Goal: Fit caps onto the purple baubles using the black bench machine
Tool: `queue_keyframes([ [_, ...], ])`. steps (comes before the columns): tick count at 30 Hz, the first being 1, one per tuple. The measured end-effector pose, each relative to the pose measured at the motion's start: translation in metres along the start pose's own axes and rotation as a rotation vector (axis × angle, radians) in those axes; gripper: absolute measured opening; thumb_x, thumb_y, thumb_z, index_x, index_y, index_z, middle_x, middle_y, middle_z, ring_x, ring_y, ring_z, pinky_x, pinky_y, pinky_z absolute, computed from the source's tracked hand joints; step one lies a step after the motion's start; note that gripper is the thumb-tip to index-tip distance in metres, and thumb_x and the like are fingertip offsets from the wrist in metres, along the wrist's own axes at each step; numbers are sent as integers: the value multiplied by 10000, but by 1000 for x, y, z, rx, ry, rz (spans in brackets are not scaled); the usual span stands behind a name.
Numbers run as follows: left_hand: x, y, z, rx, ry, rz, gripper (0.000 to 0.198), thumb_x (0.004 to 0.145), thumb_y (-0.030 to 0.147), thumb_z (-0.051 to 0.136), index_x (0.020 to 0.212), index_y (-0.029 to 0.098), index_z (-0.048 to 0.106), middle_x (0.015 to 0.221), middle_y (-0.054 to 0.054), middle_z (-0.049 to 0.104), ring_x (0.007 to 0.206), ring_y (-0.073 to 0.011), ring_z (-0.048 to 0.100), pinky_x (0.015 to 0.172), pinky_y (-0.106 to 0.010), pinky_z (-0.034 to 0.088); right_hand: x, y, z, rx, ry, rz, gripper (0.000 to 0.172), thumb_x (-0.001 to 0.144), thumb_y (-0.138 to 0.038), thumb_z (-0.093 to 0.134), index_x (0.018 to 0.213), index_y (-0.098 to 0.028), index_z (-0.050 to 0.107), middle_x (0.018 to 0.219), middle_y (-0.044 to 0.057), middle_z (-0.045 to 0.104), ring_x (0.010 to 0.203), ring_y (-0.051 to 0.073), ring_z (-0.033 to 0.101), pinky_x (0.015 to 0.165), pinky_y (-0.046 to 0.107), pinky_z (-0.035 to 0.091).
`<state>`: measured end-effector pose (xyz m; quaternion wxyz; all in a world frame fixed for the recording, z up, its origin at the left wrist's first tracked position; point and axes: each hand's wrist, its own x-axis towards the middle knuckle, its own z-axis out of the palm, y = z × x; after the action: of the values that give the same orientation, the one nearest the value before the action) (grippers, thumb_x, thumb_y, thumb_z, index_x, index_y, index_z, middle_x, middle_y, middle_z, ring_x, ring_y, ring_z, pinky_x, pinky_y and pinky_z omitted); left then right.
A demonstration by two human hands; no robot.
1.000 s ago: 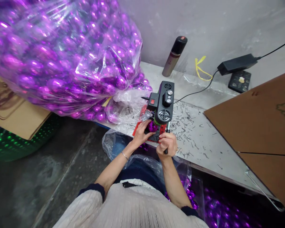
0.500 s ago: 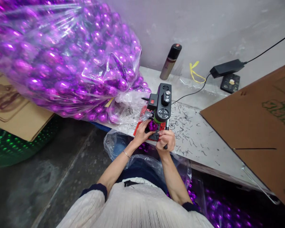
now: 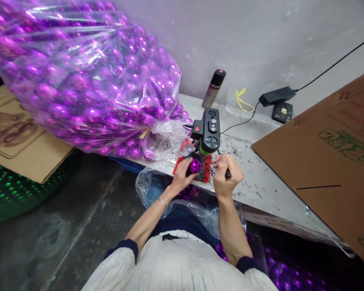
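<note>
A shiny purple ball (image 3: 195,165) is between the thumb and fingers of my left hand (image 3: 183,174), low over the dark base of a small black machine (image 3: 211,131). Red material (image 3: 206,173) edges that base. To the right, my right hand (image 3: 227,171) is closed around a black-tipped lever handle (image 3: 228,174) joined to the machine. The green band under the machine's head is just behind the ball, apart from it.
A huge clear bag of purple balls (image 3: 91,89) fills the left. Behind the machine stand a spray can (image 3: 211,89), a yellow tie (image 3: 243,101) and a black power adapter (image 3: 277,96). A cardboard box (image 3: 327,153) is at right; dark bits litter the bench (image 3: 261,194).
My right hand has moved right with the handle, away from my left hand. The purple ball now sits lower, in front of the machine's head, with my left hand on it. The view has shifted slightly.
</note>
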<state>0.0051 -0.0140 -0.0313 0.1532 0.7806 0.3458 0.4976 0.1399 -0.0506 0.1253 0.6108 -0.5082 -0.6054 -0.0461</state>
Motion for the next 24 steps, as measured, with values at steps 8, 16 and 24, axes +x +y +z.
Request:
queue_keyframes([
  [8, -71, 27, -28, 200, -279, 181, 645, 913, 613, 636, 1351, 142, 601, 1200, -184, 712, 1031, -260, 724, 828, -371, 608, -26, 15, 0, -30, -47, -144, 251, 961, -107, 470, 757, -224, 558, 739, 1, 645, 696, 133, 625, 661, 281, 468],
  [16, 63, -53, -90, 612, -69, -325, 347, 972, 118, 461, 1237, 116, 686, 1239, -214, 709, 1199, -329, 652, 1057, -521, 506, -28, 13, 1, -58, -17, -150, 266, 972, -126, 463, 741, -233, 539, 711, 5, 640, 658, 145, 636, 616, 299, 479],
  [24, 62, -66, -145, 609, -51, -239, 347, 995, 403, 566, 1236, 190, 695, 1203, -144, 722, 1180, -301, 651, 1161, -523, 414, -38, 23, 7, 39, 58, -100, 38, 945, -268, 626, 945, -230, 623, 897, 26, 665, 787, 168, 681, 699, 319, 560],
])
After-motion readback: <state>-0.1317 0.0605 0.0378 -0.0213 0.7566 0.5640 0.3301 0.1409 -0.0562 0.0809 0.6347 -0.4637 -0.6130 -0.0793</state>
